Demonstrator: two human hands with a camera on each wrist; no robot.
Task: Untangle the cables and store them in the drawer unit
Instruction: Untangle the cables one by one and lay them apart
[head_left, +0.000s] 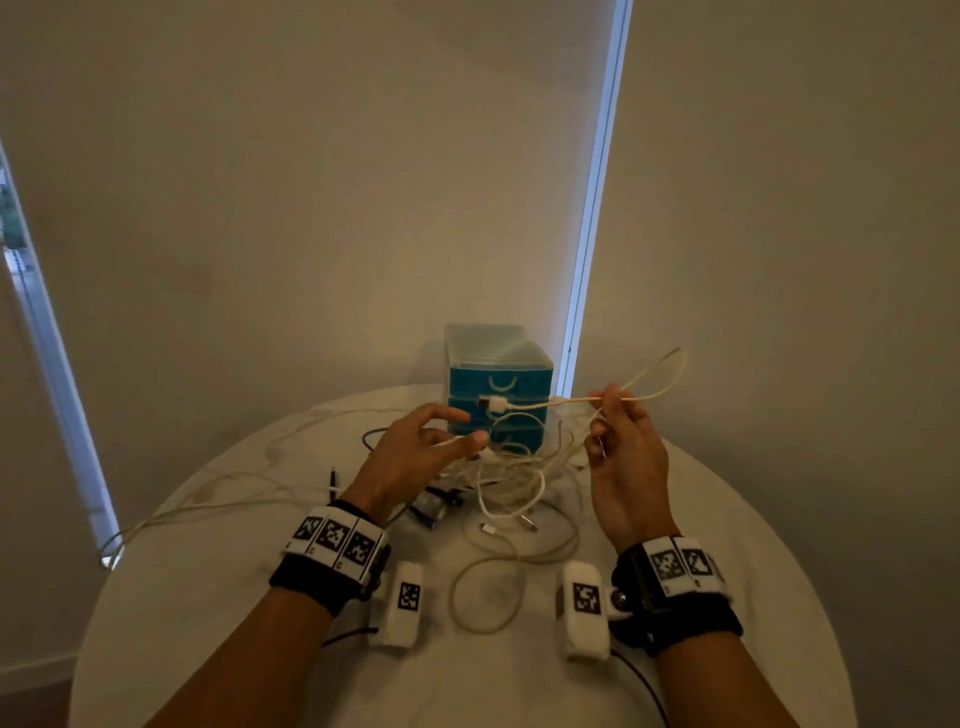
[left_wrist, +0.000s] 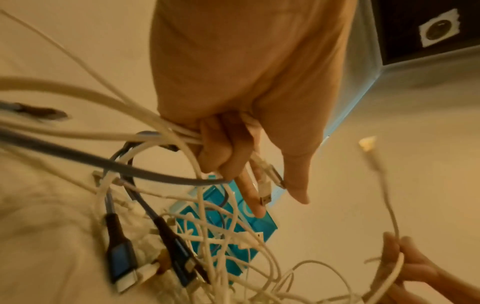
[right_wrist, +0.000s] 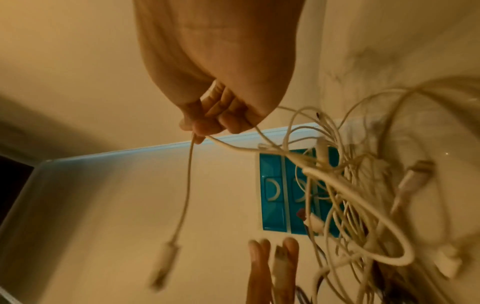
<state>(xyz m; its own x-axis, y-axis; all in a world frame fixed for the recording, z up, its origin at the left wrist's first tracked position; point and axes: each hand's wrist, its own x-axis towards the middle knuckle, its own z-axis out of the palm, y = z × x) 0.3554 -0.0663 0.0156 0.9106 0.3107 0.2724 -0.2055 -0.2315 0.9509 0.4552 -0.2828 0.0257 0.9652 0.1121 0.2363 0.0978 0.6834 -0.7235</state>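
Nearest, a round white table (head_left: 218, 649) with a smooth, faintly veined top carries a loose loop of cream cable (head_left: 485, 597) lying flat between the two forearms. Both wrists wear black bands with white blocks printed in black-and-white square markers.

Further in, the tangle (head_left: 511, 475) sits at the table's middle: thin, round white cords looped over one another, with darker blue-grey leads and black-sleeved plugs (left_wrist: 120, 265) mixed in. The left hand (head_left: 415, 457) is raised over it, fingers curled around several white strands, a metal-tipped plug poking out past the fingertips. The right hand (head_left: 623, 462), just beside the tangle, pinches one white cord (head_left: 566, 401) between thumb and fingers; its boxy white plug (head_left: 493, 402) sticks out level toward the left, and a slack loop rises behind the hand.

Behind the tangle stands the drawer unit (head_left: 498, 384), a small boxy case of translucent plastic with teal drawer fronts and curved pale handles, all drawers closed.

Beyond, plain beige roller blinds (head_left: 311, 182) hang down, with bright strips of daylight at their edges.
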